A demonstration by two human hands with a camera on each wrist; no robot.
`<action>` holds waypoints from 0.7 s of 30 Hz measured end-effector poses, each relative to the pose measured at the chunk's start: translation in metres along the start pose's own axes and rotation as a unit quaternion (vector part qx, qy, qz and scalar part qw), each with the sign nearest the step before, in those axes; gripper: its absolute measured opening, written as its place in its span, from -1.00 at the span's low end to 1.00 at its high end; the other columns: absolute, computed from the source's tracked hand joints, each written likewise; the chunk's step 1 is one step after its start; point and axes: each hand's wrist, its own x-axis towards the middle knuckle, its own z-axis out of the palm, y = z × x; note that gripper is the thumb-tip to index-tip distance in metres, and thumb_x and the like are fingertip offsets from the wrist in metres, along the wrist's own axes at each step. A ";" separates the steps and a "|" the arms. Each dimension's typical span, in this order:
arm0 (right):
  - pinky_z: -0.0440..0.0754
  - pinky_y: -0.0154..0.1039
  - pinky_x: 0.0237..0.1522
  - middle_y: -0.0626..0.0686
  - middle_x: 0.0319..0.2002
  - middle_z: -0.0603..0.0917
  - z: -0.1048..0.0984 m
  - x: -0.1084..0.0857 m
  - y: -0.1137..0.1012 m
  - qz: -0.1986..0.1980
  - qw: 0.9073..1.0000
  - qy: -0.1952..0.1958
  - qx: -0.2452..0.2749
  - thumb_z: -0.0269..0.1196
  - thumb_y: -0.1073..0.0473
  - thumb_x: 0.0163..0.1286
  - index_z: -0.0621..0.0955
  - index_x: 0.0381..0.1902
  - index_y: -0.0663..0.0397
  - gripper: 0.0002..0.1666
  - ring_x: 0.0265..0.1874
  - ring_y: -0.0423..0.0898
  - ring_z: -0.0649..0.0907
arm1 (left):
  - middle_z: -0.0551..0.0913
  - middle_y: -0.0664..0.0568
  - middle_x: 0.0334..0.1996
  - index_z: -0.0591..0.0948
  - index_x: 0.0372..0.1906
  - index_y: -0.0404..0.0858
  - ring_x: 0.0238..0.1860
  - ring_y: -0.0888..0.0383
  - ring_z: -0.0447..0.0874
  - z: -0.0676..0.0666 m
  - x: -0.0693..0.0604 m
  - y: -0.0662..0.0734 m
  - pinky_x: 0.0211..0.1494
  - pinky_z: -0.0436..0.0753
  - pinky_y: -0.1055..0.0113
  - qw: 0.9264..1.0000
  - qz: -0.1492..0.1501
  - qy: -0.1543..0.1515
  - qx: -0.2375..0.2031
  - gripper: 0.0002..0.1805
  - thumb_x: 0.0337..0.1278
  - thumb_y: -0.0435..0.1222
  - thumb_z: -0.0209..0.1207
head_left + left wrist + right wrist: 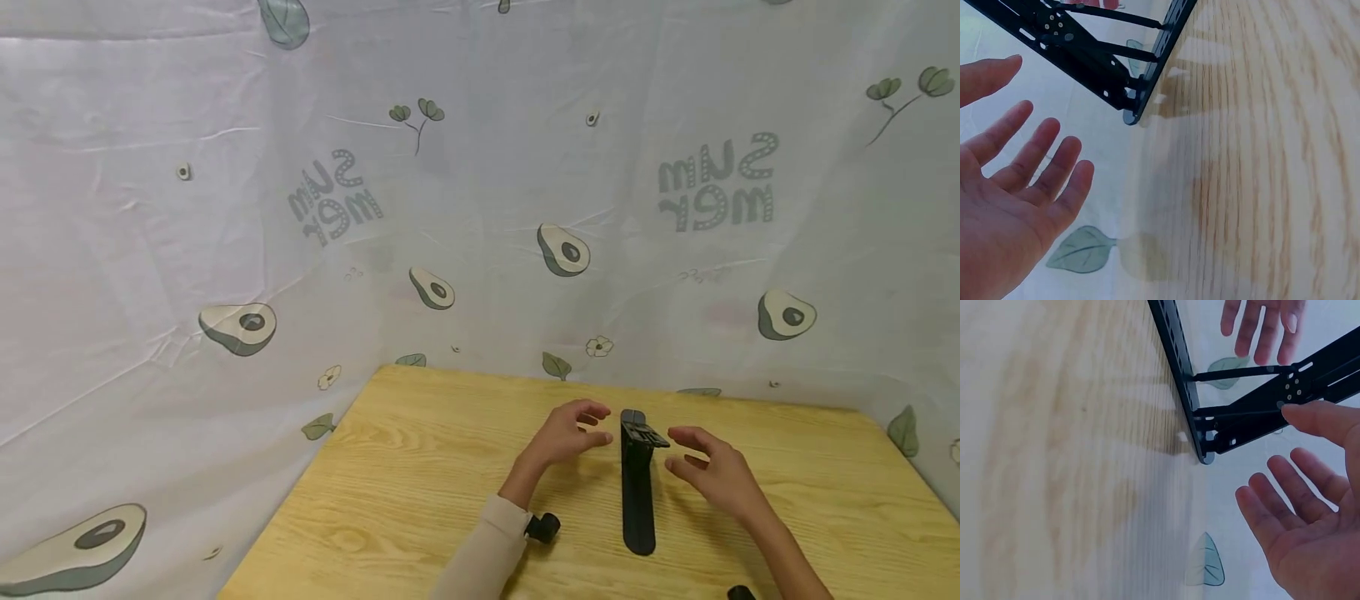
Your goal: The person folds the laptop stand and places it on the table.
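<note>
A black metal folding bracket (638, 492) stands on the wooden table, its long round-ended base flat on the surface and a slotted arm raised above it. In the left wrist view, thin linkage bars join the arm of the bracket (1085, 47) to its perforated base. My left hand (567, 433) hovers just left of it, fingers relaxed and apart from the metal. On the other side is my right hand (712, 475), fingers loosely bent near the arm's end. In the right wrist view its thumb (1322, 422) overlaps the bracket; contact cannot be told.
The pale wood-grain table (420, 467) ends at a white curtain (487, 192) printed with avocados and leaves, hanging behind and along the left side. A small black device (543, 527) sits on the left wrist, and another (741, 592) shows by the right forearm.
</note>
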 end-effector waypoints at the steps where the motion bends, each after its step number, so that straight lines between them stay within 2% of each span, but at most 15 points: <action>1: 0.75 0.06 0.21 0.45 0.39 0.57 0.000 0.002 0.000 -0.004 1.000 -0.001 -0.001 0.41 0.17 0.51 0.48 0.45 0.37 -0.32 0.37 0.42 0.57 | 0.68 -0.13 0.32 0.64 0.37 -0.18 0.32 -0.04 0.69 0.001 0.001 0.000 0.31 0.70 0.31 1.000 0.003 -0.004 0.002 -0.53 0.47 -0.16 0.35; 6: 0.71 0.13 0.27 0.44 0.41 0.55 0.001 0.008 0.001 -0.013 1.000 -0.016 0.019 0.42 0.20 0.49 0.48 0.47 0.34 -0.30 0.39 0.43 0.56 | 0.67 -0.13 0.34 0.60 0.41 -0.26 0.35 -0.04 0.67 0.006 0.005 0.001 0.39 0.67 0.27 1.000 0.019 -0.017 -0.007 -0.46 0.44 -0.19 0.37; 10: 0.67 0.18 0.31 0.43 0.41 0.55 0.002 0.014 -0.003 -0.023 0.999 -0.021 0.032 0.44 0.21 0.47 0.48 0.48 0.32 -0.29 0.41 0.43 0.55 | 0.67 -0.17 0.34 0.61 0.40 -0.27 0.35 -0.05 0.67 0.013 0.008 0.002 0.42 0.66 0.20 0.999 0.022 -0.015 -0.044 -0.44 0.37 -0.22 0.41; 14: 0.66 0.21 0.32 0.42 0.42 0.55 0.002 0.019 -0.006 -0.035 0.998 -0.020 0.040 0.46 0.20 0.45 0.49 0.48 0.31 -0.27 0.42 0.43 0.54 | 0.69 -0.13 0.32 0.61 0.41 -0.26 0.36 -0.06 0.66 0.021 0.011 0.004 0.43 0.65 0.19 0.997 0.026 -0.019 -0.077 -0.42 0.35 -0.26 0.43; 17: 0.67 0.19 0.31 0.41 0.41 0.56 0.004 0.021 -0.007 -0.042 0.998 -0.023 0.043 0.47 0.20 0.44 0.50 0.47 0.30 -0.27 0.41 0.43 0.55 | 0.71 -0.04 0.29 0.62 0.40 -0.25 0.35 -0.06 0.67 0.026 0.013 0.007 0.41 0.66 0.22 0.996 0.030 -0.018 -0.084 -0.44 0.35 -0.26 0.44; 21: 0.71 0.13 0.28 0.40 0.38 0.59 0.009 0.022 -0.005 -0.040 0.998 -0.021 0.045 0.46 0.22 0.45 0.54 0.44 0.28 -0.33 0.38 0.42 0.59 | 0.71 0.03 0.27 0.67 0.35 -0.20 0.33 -0.04 0.67 0.029 0.011 0.008 0.38 0.67 0.22 0.997 0.024 -0.002 -0.074 -0.49 0.35 -0.27 0.44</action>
